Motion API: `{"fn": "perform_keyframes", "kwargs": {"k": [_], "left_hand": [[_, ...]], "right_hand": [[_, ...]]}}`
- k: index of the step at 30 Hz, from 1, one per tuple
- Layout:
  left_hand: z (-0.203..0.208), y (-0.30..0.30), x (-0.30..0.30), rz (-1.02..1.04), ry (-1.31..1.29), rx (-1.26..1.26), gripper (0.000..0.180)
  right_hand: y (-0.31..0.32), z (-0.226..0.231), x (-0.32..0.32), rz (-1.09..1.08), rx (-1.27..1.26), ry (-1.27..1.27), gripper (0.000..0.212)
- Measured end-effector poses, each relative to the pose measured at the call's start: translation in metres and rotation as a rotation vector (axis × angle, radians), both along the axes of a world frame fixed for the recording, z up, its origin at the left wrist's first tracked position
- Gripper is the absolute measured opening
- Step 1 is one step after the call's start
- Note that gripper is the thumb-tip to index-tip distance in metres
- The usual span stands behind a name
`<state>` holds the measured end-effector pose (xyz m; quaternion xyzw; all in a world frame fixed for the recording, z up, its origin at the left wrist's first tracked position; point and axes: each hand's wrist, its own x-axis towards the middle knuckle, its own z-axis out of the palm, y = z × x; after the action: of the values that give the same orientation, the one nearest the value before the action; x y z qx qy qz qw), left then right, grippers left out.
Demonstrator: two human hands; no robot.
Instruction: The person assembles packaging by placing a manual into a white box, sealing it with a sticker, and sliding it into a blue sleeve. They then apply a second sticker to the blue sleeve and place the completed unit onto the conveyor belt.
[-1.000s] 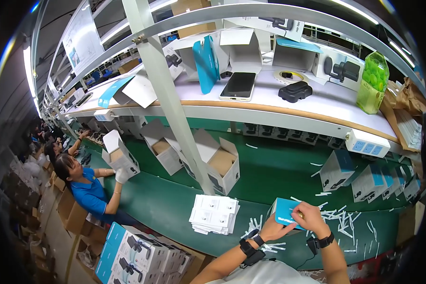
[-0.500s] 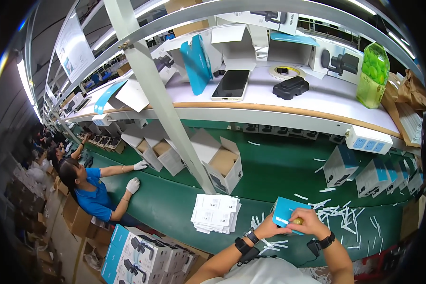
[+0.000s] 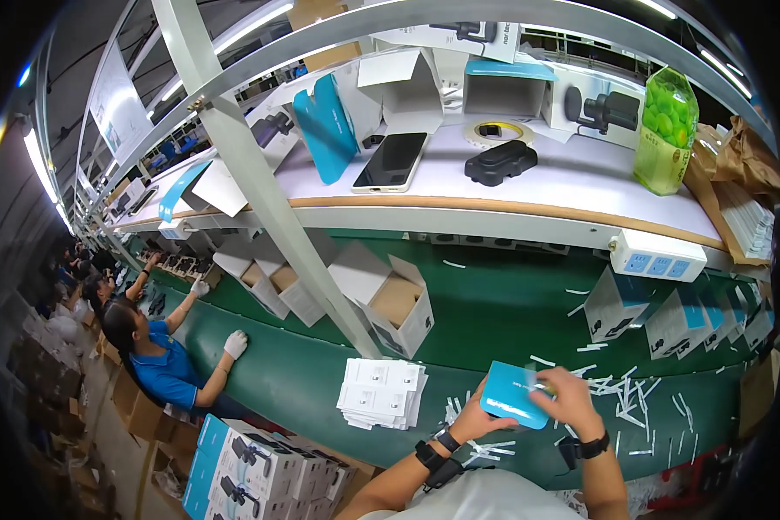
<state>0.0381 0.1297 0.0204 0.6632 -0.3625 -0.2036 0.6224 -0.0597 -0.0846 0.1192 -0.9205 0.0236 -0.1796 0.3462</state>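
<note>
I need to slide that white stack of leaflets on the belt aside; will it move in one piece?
Probably not: the white leaflet stack looks loose, its edges already fanned, so pushing likely shears it. The sheets seem thin, light and floppy.

A blue flat package (image 3: 513, 394) sits between both hands above the green belt; a white leaflet stack (image 3: 381, 393) lies just left, open cartons (image 3: 390, 303) behind

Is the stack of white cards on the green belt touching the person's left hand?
No, the stack of white cards lies on the green belt apart from the left hand, which holds a blue card together with the right hand.
</note>
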Motion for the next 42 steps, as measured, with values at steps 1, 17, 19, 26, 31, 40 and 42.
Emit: {"fn": "perform_keyframes", "kwargs": {"k": [1, 17, 19, 26, 31, 40, 42], "left_hand": [[-0.002, 0.001, 0.000, 0.040, -0.018, -0.041, 0.086], [-0.003, 0.006, -0.007, 0.092, -0.241, 0.074, 0.079], [-0.017, 0.005, -0.006, 0.133, -0.171, -0.111, 0.082], [0.022, 0.018, 0.030, 0.125, -0.338, -0.032, 0.093], [0.025, 0.027, 0.046, 0.175, -0.415, 0.009, 0.060], [0.000, 0.029, 0.038, -0.052, -0.572, -0.030, 0.066], [0.006, 0.038, 0.036, -0.028, -0.574, 0.001, 0.066]], "right_hand": [[0.015, 0.012, 0.008, 0.102, -0.094, 0.069, 0.038], [0.003, -0.026, 0.011, -0.223, -0.039, 0.078, 0.029], [-0.016, -0.018, -0.011, -0.306, 0.251, 0.255, 0.044], [0.030, -0.036, -0.046, -0.189, 0.038, 0.015, 0.056], [0.054, -0.052, -0.026, -0.248, 0.187, -0.108, 0.049], [0.043, -0.096, -0.065, -0.174, -0.034, -0.159, 0.058], [0.042, -0.109, -0.064, -0.156, 0.037, -0.127, 0.059]]}}
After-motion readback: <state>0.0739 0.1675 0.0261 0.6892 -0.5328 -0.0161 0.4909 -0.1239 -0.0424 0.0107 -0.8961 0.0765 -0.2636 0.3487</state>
